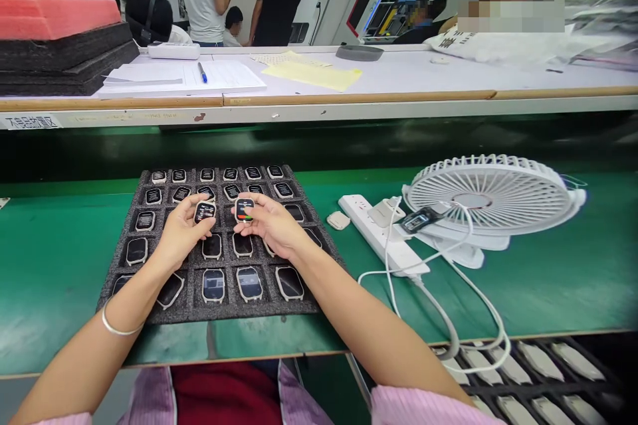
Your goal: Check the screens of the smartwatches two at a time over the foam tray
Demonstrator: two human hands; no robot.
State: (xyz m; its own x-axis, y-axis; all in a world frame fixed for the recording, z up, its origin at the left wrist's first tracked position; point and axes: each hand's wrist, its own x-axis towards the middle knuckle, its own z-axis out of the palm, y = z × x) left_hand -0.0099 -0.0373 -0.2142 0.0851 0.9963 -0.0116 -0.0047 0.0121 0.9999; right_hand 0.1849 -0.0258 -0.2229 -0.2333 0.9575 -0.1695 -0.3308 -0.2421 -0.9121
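Note:
A black foam tray lies on the green bench, its pockets filled with several smartwatch bodies. My left hand hovers over the tray's middle and pinches one watch body with a dark screen. My right hand holds a second watch body beside it, whose screen is lit with coloured marks. Both hands are closed on their watches, just above the tray's third row. A silver bangle circles my left wrist.
A white power strip with a plug and white cables lies right of the tray, next to a small white pad. A white fan lies face-up with a dark device on it. A shelf behind holds papers, foam and a pen. Other people stand beyond.

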